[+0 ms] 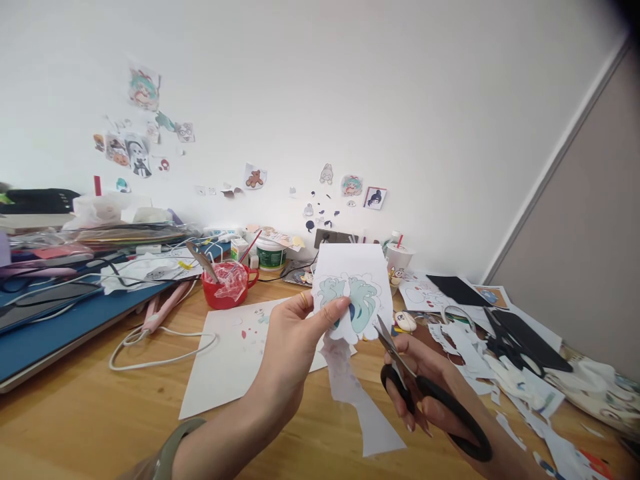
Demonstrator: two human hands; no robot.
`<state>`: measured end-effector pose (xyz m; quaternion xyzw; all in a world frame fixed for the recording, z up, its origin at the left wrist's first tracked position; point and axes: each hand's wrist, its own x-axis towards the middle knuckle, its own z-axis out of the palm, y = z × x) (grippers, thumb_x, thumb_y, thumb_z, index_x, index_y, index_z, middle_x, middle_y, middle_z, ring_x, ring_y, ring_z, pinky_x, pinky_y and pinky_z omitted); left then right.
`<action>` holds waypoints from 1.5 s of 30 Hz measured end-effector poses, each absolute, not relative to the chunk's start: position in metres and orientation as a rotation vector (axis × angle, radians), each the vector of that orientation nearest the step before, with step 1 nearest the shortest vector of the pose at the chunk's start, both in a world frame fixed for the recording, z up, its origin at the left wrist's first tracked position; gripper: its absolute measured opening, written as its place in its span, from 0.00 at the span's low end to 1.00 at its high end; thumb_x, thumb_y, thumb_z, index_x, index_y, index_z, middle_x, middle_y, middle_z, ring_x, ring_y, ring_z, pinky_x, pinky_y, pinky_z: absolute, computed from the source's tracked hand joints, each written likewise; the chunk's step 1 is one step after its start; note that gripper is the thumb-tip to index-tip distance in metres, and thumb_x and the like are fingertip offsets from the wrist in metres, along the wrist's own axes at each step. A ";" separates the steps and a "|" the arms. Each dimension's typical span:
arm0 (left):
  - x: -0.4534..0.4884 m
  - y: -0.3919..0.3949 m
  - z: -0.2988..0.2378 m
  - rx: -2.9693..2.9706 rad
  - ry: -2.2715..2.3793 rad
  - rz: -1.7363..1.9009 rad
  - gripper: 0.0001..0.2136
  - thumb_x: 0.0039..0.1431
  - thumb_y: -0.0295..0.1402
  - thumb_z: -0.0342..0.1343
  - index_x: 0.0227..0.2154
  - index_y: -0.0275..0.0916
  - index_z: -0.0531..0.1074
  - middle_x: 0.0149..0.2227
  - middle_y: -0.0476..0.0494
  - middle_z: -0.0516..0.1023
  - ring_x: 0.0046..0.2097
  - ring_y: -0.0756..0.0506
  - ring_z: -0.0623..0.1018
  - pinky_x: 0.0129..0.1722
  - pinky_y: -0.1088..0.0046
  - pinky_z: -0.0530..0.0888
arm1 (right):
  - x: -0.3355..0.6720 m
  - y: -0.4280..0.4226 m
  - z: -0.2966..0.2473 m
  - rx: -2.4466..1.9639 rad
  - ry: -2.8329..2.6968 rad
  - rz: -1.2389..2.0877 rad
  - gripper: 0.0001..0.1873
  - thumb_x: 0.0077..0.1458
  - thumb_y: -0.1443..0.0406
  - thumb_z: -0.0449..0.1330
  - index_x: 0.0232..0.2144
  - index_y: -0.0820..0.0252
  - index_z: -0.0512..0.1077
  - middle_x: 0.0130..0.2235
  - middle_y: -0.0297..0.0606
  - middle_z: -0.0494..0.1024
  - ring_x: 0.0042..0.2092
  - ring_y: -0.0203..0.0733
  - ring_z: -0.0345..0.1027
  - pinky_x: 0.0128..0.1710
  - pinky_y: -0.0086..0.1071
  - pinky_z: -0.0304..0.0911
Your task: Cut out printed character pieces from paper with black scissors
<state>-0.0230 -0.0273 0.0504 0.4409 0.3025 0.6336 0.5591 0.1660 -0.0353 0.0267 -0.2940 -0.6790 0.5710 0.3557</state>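
Observation:
My left hand (295,337) pinches a white sheet of paper (353,260) that carries a drawing of pale green hair-like shapes (364,301). Its thumb lies over the drawing and covers the middle. A partly cut strip of paper (357,393) hangs below the sheet. In my right hand (435,373) is a pair of black-handled scissors (400,360), fingers through the loops. The scissor tips meet the lower right edge of the sheet, beside the drawing. Whether the blades are fully closed is hard to make out.
A larger white sheet (215,363) lies flat under my left arm. Behind it stands a red mug (225,290) with plastic wrap and a utensil. Paper scraps (465,347) and a second pair of black scissors (505,340) lie at right. Blue folders (55,333) and cables are at left.

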 end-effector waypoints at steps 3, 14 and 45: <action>-0.023 -0.027 0.050 1.026 0.713 1.492 0.07 0.46 0.36 0.60 0.26 0.38 0.76 0.25 0.49 0.77 0.27 0.54 0.71 0.26 0.83 0.66 | 0.164 -0.039 0.031 -0.740 -1.772 1.443 0.26 0.41 0.46 0.60 0.33 0.57 0.58 0.23 0.29 0.66 0.21 0.30 0.54 0.17 0.22 0.47; -0.022 -0.030 0.051 1.084 0.744 1.449 0.07 0.46 0.36 0.60 0.26 0.37 0.76 0.26 0.48 0.77 0.27 0.53 0.71 0.26 0.82 0.67 | 0.164 -0.040 0.031 -0.768 -1.786 1.436 0.26 0.43 0.45 0.59 0.33 0.57 0.57 0.24 0.29 0.65 0.22 0.30 0.56 0.17 0.22 0.49; -0.017 -0.034 0.047 1.009 0.732 1.434 0.07 0.45 0.36 0.60 0.25 0.37 0.75 0.22 0.50 0.76 0.25 0.53 0.71 0.23 0.82 0.65 | 0.167 -0.034 0.024 -0.770 -1.733 1.458 0.22 0.41 0.52 0.63 0.32 0.56 0.59 0.21 0.26 0.66 0.19 0.29 0.55 0.15 0.21 0.48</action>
